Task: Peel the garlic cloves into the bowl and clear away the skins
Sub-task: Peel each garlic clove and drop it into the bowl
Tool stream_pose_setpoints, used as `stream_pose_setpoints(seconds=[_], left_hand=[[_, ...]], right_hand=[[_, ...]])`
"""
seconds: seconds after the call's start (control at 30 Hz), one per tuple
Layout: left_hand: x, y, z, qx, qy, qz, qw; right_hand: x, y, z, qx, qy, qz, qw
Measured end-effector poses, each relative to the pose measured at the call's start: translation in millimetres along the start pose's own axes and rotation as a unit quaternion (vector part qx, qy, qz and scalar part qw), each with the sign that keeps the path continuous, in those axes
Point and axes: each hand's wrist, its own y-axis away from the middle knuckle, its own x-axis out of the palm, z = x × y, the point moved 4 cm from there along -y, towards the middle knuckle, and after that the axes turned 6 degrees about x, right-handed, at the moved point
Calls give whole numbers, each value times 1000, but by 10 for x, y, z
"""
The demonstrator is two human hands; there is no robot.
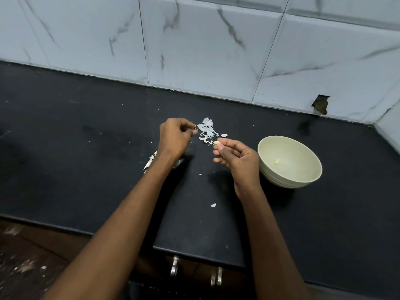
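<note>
So, head view only. Right hand [234,158] pinches a garlic clove [218,143] at thumb and forefinger tips, grip clamped on it; the clove looks pale and mostly bare, maybe w/ a shred of skin hanging off. Left hand [175,137] has fingers curled, pinching what looks like a small bit of skin [195,129] just beside the pile; too small to be sure. Both hands are raised over the black counter [86,148], near each other but apart.

Skin pile [207,130] sits on the counter beyond the hands, between them. More scraps: one loose flake [213,205] nearer the front edge, and some pieces [150,161] by the left wrist, partly hidden, could be skins or unpeeled cloves.

Bowl [303,180] stands right of the right hand, close by. Inside: one peeled clove [276,161], nothing else visible.

Progress, as a guess: early to mid. One clove in the bowl, a second about ready to drop in. Skins not cleared at all yet; pile and strays still need gathering.
</note>
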Motion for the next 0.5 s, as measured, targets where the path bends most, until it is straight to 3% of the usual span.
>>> stream_pose_setpoints(seconds=[0.2, 0.37, 0.5], left_hand=[[114, 700, -30, 4, 49, -62, 997], [243, 875, 16, -3, 42, -18, 999], [222, 862, 63, -30, 102, 18, 994]], right_hand=[[78, 40, 19, -54, 75, -14, 996], [98, 216, 132, -111, 160, -13, 981], [-92, 441, 451, -199, 280, -50, 938]])
